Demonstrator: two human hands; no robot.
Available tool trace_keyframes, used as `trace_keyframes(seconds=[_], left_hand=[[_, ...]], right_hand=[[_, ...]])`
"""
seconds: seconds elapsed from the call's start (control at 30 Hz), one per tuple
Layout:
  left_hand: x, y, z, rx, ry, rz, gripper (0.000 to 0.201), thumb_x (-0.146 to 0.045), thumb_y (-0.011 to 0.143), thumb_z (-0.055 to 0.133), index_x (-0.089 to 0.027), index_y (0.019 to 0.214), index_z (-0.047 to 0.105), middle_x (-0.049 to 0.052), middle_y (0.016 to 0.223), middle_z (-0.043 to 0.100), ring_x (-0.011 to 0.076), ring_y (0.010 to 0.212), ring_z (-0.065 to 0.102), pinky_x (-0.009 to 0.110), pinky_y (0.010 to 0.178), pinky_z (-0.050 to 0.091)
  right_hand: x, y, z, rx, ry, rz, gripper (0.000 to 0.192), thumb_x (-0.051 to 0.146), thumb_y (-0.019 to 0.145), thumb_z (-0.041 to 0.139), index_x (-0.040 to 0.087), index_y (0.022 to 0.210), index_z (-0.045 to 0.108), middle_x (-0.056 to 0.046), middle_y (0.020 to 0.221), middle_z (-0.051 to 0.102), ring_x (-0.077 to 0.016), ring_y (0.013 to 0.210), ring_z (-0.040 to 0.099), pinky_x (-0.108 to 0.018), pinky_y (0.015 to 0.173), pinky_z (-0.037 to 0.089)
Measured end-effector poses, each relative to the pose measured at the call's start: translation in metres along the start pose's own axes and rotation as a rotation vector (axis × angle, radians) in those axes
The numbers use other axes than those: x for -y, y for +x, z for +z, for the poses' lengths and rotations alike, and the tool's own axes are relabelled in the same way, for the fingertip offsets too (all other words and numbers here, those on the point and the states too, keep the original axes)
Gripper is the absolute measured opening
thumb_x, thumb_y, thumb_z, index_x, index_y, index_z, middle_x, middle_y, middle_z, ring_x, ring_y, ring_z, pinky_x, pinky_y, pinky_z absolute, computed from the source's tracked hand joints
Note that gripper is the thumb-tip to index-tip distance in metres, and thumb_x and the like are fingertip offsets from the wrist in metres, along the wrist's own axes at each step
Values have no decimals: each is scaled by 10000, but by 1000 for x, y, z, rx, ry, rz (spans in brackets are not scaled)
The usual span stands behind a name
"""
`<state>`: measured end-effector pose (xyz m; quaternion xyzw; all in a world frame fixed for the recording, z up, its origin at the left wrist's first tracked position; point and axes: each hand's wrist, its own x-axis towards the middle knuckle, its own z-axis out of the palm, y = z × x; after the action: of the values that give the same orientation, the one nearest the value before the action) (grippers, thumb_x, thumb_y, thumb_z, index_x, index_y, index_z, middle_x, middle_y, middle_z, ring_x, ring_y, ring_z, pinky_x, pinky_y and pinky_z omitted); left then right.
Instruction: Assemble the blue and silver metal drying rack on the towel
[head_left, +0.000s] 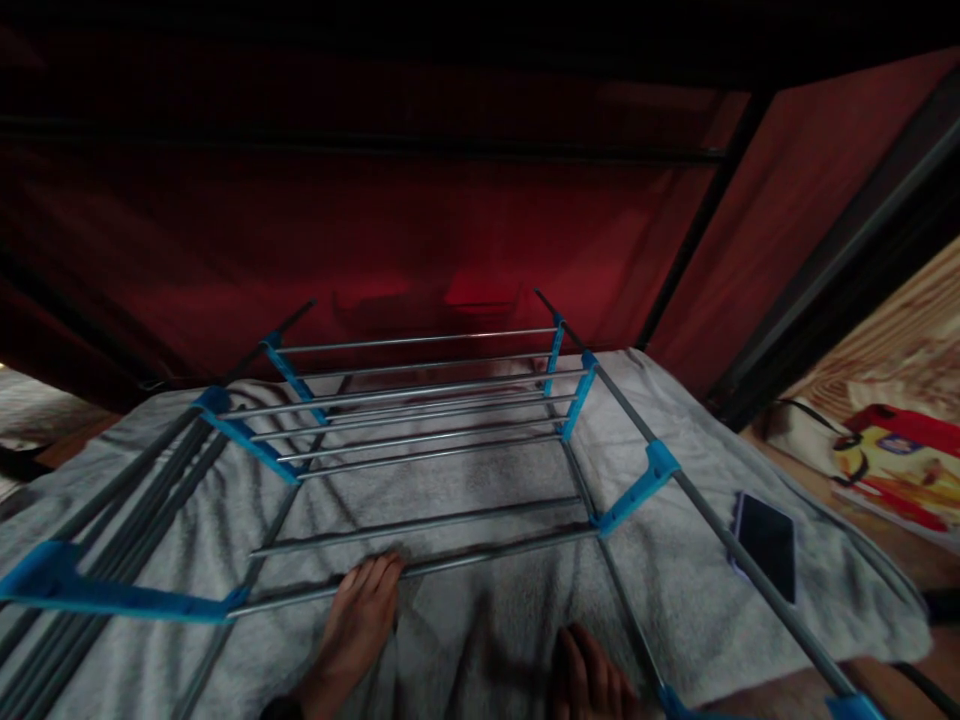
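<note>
A metal drying rack with grey rods and blue plastic joints stands over a grey towel. My left hand reaches up from the bottom edge, its fingers laid over the rack's nearest rod. Only part of my right hand shows at the bottom edge. It lies on the towel close to the rack's right side bar. In the dim light I cannot tell whether it grips anything.
A dark phone lies on the towel right of the rack, under the side bar. A red fabric wall with dark poles rises behind. A yellow and red bag lies on the wooden floor at right.
</note>
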<state>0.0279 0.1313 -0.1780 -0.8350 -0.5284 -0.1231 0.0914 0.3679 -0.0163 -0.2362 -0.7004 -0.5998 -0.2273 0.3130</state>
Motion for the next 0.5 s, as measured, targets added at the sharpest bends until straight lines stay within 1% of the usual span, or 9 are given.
trace_keyframes(seconds=[0.03,0.07,0.13,0.23,0.33,0.4,0.5], left_hand=[[0,0,1,-8,-3,-3,442,-93,924,420,-248,1185,742,62,1122,782,236,1048,691,381,953,487],[0,1,2,-18,-3,-7,433,-91,929,418,-238,1172,744,69,1120,782,237,1046,690,381,947,485],[0,1,3,-30,-2,-13,422,-81,934,417,-221,1160,745,79,1120,783,238,1041,688,379,937,482],[-1,2,2,-22,4,-13,410,-84,956,416,-212,1169,743,77,1130,787,235,1044,688,376,932,477],[-4,3,-1,-5,5,-11,411,-93,971,411,-214,1177,745,74,1154,787,233,1065,686,380,948,473],[-8,3,-2,-15,4,-30,426,-85,967,407,-210,1191,747,82,1172,782,234,1082,682,388,975,467],[-14,4,-4,-54,-5,-50,432,-89,980,403,-203,1216,746,95,1162,779,236,1094,678,394,1006,458]], right_hand=[[-1,0,-2,30,-5,-12,517,163,955,486,284,1425,665,-101,1168,788,-287,992,731,-452,919,466],[-2,1,-4,52,-12,-25,458,166,955,487,265,1341,711,-103,1184,783,-281,1008,729,-451,938,460],[-3,4,-7,71,-26,-45,389,175,957,491,240,1256,732,-105,1214,775,-273,1029,727,-447,963,450],[-3,9,-9,81,-27,-49,371,192,962,499,224,1260,716,-113,1241,763,-271,1035,727,-447,971,442],[-2,12,-11,105,-15,-17,383,183,950,500,251,1259,718,-103,1224,760,-273,1038,721,-446,954,444],[-2,13,-11,123,-3,2,390,189,948,495,268,1259,718,-98,1222,754,-275,1049,712,-446,946,445],[-4,12,-12,133,25,-8,393,224,963,481,261,1285,704,-105,1252,737,-280,1066,693,-451,956,437]])
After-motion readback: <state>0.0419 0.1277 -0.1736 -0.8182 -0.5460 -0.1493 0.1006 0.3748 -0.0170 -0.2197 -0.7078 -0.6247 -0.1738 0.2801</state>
